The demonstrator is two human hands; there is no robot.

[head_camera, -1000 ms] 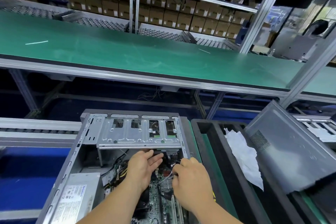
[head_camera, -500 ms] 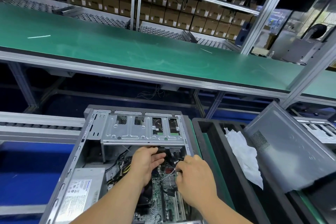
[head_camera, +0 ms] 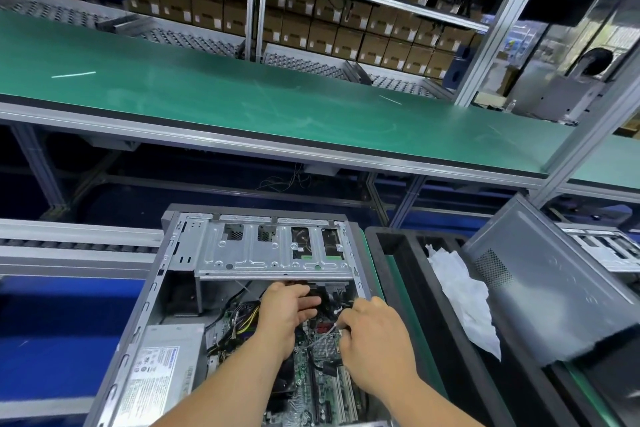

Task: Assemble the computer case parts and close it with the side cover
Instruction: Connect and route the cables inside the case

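Note:
An open grey computer case (head_camera: 162,291) lies on its side in front of me, showing its motherboard (head_camera: 322,388), a silver power supply (head_camera: 162,367) and a metal drive cage (head_camera: 273,253). Both hands reach in just under the cage. My left hand (head_camera: 285,314) has its fingers around dark cables near the cage's edge. My right hand (head_camera: 372,333) pinches a thin white cable (head_camera: 323,336) above the board. The grey side cover (head_camera: 543,291) leans tilted in a black tray at the right.
The black foam-lined tray (head_camera: 412,288) holds a crumpled white sheet (head_camera: 464,298) beside the cover. A long green conveyor bench (head_camera: 277,104) runs across behind the case. Shelves of brown boxes (head_camera: 346,35) stand beyond. A roller track (head_camera: 69,246) lies to the left.
Both hands have stayed in the same spot under the drive cage, shifting only slightly as they work the cables. The view has tilted a little.

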